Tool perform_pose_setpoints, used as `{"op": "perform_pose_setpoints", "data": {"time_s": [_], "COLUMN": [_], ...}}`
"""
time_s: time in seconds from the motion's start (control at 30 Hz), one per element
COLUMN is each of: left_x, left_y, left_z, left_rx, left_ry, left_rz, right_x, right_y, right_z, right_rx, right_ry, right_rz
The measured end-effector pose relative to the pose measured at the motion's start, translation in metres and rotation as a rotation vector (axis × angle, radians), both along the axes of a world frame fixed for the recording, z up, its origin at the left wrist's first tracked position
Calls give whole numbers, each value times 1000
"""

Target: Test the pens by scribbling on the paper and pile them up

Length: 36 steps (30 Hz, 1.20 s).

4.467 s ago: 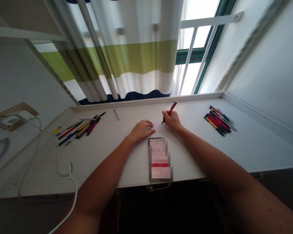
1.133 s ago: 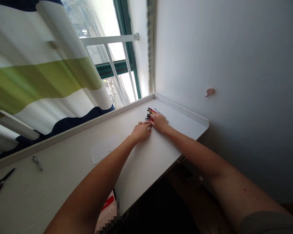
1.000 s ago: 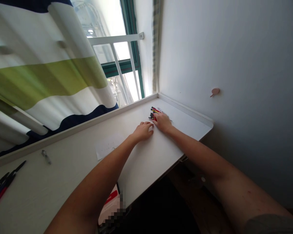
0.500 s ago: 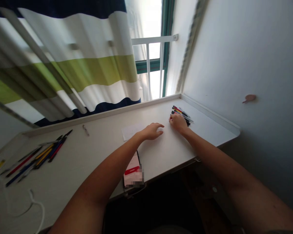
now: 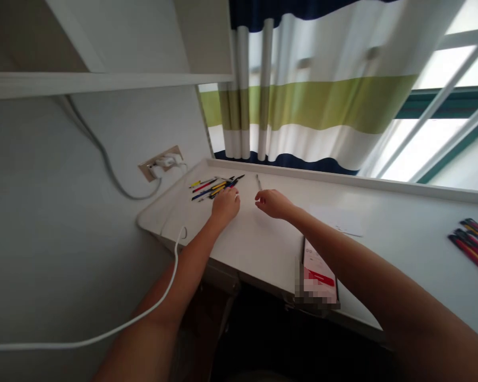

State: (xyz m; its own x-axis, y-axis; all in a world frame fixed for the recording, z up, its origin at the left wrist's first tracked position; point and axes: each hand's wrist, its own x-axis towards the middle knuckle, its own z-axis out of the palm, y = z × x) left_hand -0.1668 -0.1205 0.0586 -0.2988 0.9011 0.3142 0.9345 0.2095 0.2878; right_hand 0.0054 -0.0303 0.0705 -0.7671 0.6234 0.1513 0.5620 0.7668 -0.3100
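My left hand (image 5: 226,204) is at the near right edge of a loose pile of pens (image 5: 219,187) on the desk's left side. Its fingers curl down against the pens, and what lies under them is hidden. To its right, my right hand (image 5: 275,204) hovers over the desk, fingers loosely bent and a small gap between thumb and fingertips. I see nothing in it. A single slim pen (image 5: 258,181) lies just beyond that hand.
A phone (image 5: 321,270) lies at the desk's front edge beneath my right forearm, with white paper (image 5: 338,220) behind it. Another group of pens (image 5: 476,244) is at the far right. A white cable (image 5: 175,270) crosses my left forearm. Plugs fill a wall socket (image 5: 161,163).
My view has swung left. The right hand has left the pens on the right and come near the single pen. My left hand has moved to the left pile, its fingers now curled.
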Motion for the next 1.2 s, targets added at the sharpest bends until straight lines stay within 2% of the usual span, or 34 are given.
{"op": "perform_pose_setpoints", "data": {"time_s": [0.07,0.1,0.2,0.33,0.47,0.57,0.7,0.77,0.83,0.97,1.03,1.1,1.2], "left_x": [-37,-49,-69,-77,-72,-48,19,59,97,151,168,180,192], "left_y": [-13,-16,-12,6,14,14,14,15,19,42,60,79,100], "left_z": [-4,-7,-17,-29,-29,-21,-6,0,4,8,9,9,4], "left_rx": [-78,-112,-173,-195,-170,-84,75,101,108,175,231,222,185], "left_ry": [116,149,170,114,-25,-214,-456,-502,-504,-593,-760,-932,-1075], "left_rz": [124,144,122,113,114,78,-81,-157,-237,-395,-451,-546,-672], "right_x": [-46,-64,-96,-95,-77,-59,-20,7,40,114,150,179,203], "right_y": [-1,-2,-4,-1,8,16,21,21,19,16,15,14,15], "right_z": [-4,-6,-14,-17,-11,-5,0,2,5,11,11,7,-3], "right_rx": [-8,-5,-5,-83,-120,-202,-679,-842,-889,-818,-852,-946,-1048], "right_ry": [-36,-53,-110,-120,-44,108,494,720,891,1041,1049,1033,1024], "right_rz": [46,53,36,43,4,-140,-313,-349,-363,-387,-345,-270,-160]}}
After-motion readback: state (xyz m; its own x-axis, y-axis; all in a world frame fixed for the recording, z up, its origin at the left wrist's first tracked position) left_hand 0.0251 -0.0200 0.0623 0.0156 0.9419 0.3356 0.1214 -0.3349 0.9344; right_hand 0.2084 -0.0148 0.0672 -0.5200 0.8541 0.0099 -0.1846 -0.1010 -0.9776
